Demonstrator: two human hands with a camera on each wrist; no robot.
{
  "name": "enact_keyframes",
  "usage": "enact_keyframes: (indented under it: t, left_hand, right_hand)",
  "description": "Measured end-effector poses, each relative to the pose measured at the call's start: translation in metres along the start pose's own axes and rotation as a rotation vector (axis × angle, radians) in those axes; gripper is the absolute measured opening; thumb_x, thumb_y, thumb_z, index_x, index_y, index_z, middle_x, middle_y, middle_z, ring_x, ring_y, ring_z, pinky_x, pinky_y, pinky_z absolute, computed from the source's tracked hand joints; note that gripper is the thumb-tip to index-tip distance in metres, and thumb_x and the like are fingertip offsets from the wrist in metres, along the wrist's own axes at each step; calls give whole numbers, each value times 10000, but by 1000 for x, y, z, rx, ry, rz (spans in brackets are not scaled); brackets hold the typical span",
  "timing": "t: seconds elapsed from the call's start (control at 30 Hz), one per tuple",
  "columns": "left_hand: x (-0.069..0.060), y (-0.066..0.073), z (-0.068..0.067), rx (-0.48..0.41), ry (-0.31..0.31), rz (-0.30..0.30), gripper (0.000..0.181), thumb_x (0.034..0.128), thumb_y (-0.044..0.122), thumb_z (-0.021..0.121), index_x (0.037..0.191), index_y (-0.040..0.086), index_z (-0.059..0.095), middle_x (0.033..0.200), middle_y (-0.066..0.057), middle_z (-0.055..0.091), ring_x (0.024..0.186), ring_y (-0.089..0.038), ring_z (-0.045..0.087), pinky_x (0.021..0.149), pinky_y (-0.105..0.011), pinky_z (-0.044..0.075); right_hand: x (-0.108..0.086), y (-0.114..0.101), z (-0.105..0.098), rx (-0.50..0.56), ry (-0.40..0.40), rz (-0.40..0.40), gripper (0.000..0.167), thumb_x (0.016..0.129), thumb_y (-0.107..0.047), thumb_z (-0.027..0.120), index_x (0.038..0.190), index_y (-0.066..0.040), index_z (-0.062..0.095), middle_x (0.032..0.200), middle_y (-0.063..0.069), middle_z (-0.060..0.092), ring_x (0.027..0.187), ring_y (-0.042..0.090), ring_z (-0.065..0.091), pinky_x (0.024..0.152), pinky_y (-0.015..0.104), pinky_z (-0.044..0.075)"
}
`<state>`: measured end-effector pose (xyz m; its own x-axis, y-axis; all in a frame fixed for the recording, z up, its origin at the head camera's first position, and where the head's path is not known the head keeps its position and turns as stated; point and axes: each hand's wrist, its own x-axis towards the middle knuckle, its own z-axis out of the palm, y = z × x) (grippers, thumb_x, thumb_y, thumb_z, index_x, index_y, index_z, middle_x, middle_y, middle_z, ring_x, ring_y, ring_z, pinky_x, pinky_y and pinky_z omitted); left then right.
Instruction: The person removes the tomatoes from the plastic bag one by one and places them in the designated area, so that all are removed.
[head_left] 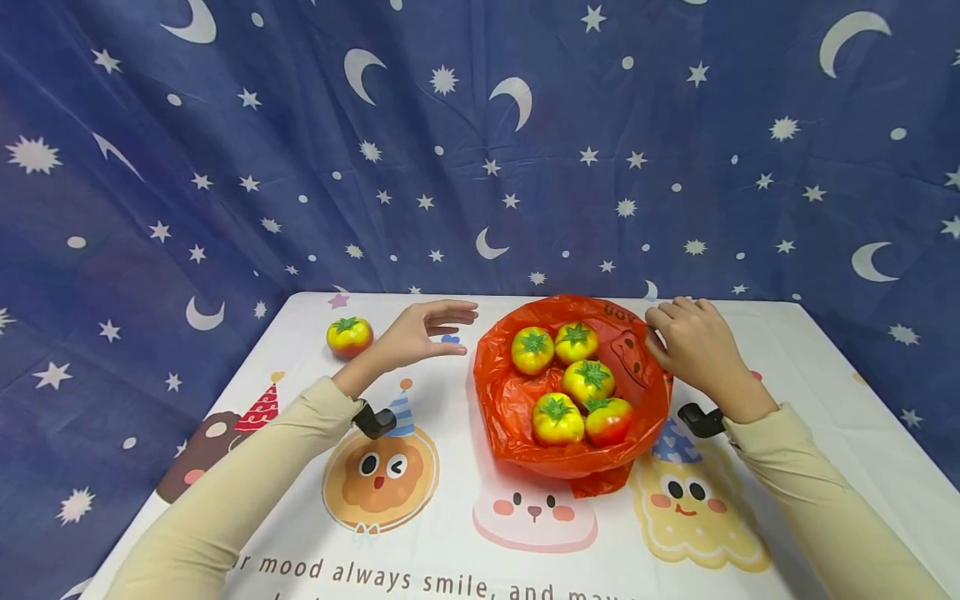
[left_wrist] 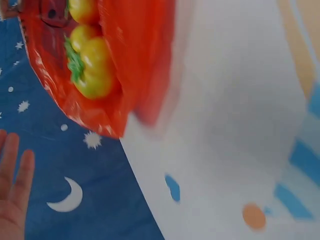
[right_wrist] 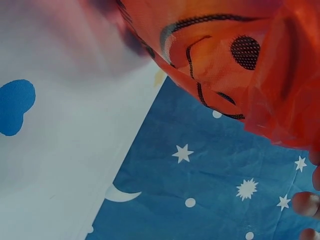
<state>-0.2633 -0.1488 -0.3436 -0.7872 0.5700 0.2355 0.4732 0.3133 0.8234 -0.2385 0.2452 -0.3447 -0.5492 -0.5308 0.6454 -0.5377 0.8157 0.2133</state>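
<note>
A red plastic bag stands with its mouth spread wide, several yellow-red tomatoes with green tops inside. At its right rim my right hand grips the plastic with curled fingers; in the right wrist view only fingertips show beside the printed bag. To the left of the bag, apart from it, my left hand is held with fingers extended and thumb spread, nothing between them. Behind that hand, on the far left of the table, lies a single tomato.
A white tablecloth with cartoon prints and lettering covers the table. Directly behind the table's far edge hangs a blue curtain with moons and stars. Black camera mounts sit at both wrists.
</note>
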Motion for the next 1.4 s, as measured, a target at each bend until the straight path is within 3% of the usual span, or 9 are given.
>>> enact_keyframes:
  t: [0.1,0.23,0.53,0.83,1.17,1.3,1.4]
  left_hand:
    - [5,0,4,-126,-58,-43,613,795,-13,707,1356,-6,461,1344,-209,528,1262,-325,502,1025,-439,446]
    - [13,-1,12,-189,-160,-69,596,813,-22,684,1363,-8,455,1364,-218,505,1278,-373,469,1031,-469,429]
    - [30,-2,37,-126,-404,-34,582,794,22,719,1332,1,498,1350,-191,532,1287,-263,491,1116,-467,336]
    - [51,1,62,-235,-595,-19,604,792,-65,683,1345,-76,438,1388,-259,457,1322,-379,409,1096,-540,325]
    - [67,-7,83,-308,-709,-66,558,809,-106,640,1332,-85,448,1372,-263,472,1295,-415,425,1074,-540,359]
    - [68,-10,87,-292,-719,-108,519,832,-71,634,1325,-64,470,1360,-235,501,1276,-332,484,1039,-418,445]
    - [68,-12,89,-293,-706,-179,488,852,-49,620,1320,-52,483,1361,-214,511,1250,-263,524,990,-347,491]
  right_hand:
    - [1,0,1,2,3,-3,101,749,-68,634,711,-50,541,650,108,606,634,279,506,551,360,347]
    - [1,1,1,4,11,0,103,744,-64,628,700,-50,536,641,108,600,625,277,497,548,360,344]
    - [-1,2,1,1,10,-1,104,750,-71,622,697,-54,535,631,100,592,617,274,494,550,358,343]
    - [-1,1,1,5,7,1,106,747,-69,625,695,-55,534,627,96,582,625,275,495,548,349,332]
    - [-1,1,1,4,1,6,90,745,-70,625,702,-52,548,629,96,585,629,272,502,563,377,371]
    - [-2,2,2,7,6,4,91,750,-74,622,700,-52,549,631,98,586,634,276,505,563,376,371]
    - [-2,2,2,10,10,3,94,752,-75,618,697,-53,546,629,98,583,637,278,505,566,376,368]
